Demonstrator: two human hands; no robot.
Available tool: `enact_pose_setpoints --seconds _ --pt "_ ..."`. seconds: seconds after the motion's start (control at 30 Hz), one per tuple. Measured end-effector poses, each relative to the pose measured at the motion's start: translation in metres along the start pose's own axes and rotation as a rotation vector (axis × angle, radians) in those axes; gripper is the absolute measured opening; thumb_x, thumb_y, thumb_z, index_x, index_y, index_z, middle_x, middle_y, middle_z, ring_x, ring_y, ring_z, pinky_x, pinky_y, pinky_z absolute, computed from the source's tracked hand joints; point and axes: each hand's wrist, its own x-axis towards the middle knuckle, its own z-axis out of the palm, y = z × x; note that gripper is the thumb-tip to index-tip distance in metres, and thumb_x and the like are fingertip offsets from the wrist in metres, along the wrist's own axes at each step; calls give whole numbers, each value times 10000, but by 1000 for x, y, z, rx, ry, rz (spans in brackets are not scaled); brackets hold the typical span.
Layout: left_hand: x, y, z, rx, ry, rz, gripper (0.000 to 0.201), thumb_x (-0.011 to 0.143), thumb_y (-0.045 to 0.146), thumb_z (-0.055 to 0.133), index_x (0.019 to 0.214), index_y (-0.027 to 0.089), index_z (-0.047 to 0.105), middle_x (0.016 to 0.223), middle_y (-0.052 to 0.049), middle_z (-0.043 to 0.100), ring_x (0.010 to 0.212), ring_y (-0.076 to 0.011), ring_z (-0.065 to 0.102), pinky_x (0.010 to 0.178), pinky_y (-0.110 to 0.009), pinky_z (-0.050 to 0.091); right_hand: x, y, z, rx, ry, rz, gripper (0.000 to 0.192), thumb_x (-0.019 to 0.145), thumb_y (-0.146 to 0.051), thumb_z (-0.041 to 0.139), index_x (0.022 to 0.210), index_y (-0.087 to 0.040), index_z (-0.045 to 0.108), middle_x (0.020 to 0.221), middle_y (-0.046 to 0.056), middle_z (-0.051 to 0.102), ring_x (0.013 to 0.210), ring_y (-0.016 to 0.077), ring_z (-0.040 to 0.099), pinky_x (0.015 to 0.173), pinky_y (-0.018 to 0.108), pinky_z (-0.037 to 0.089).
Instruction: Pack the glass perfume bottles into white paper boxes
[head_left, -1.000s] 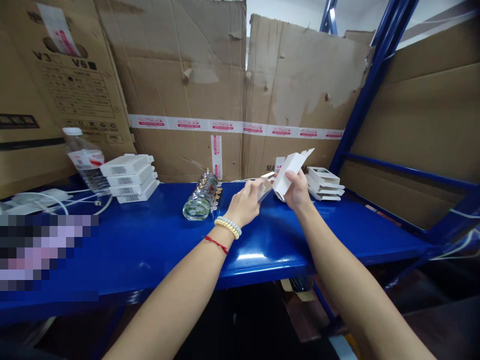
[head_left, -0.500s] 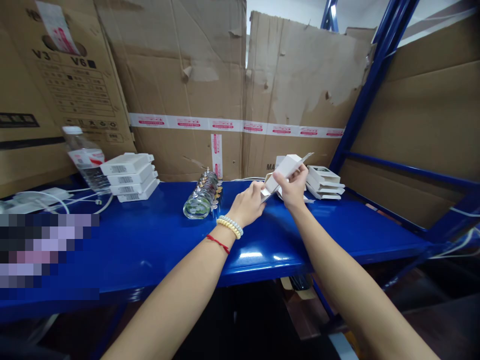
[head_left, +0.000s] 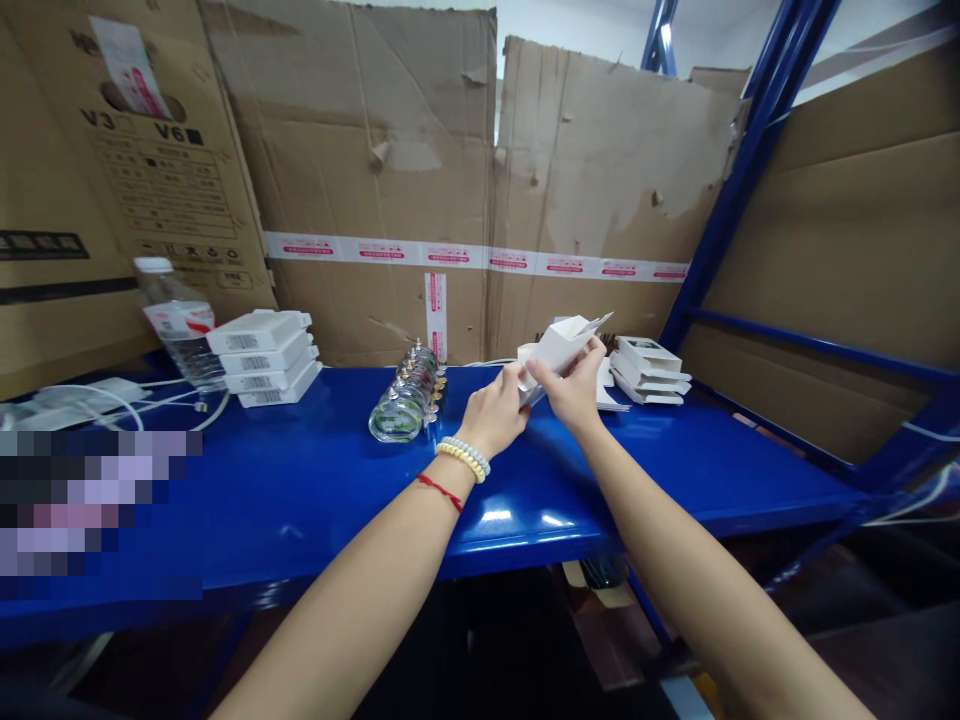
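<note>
Fingers (head_left: 592,350) of my right hand (head_left: 571,392) and left hand (head_left: 493,412) pinch a thin white card box (head_left: 561,345), its flap open, above the shiny blue shelf (head_left: 315,480). Flat white boxes (head_left: 649,368) lie just beside it. Round glass bottles (head_left: 409,400) sit near, rough brown cardboard (head_left: 375,170) behind.

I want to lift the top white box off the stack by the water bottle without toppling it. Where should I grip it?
Probably grip the top white box across its two long side faces, coming from above and the front. It lies flat on the stack, and the water bottle crowds its left end.
</note>
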Motion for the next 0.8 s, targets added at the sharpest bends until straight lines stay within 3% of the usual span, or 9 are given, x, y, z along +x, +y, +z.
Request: enact_pose_setpoints --seconds 0.33,0.8 --pt "-1 -3 4 -2 34 16 666 802 191 577 1367 165 225 1165 -159 655 969 -334 679 774 -418 525 -2 -8 4 60 2 13 794 588 -447 795 1148 -238 273 1145 106 538 1047 232 584 904 410 489" --pt "1 -2 0 -54 -37 -67 669 772 170 585 1368 199 281 1047 -115 710 911 -315 695 726 -359 507 -7 -10 6 74 -48 -24 848 554 -453 829 1166 -257 275 1124 77 527 1054 229 578 933 430 485"
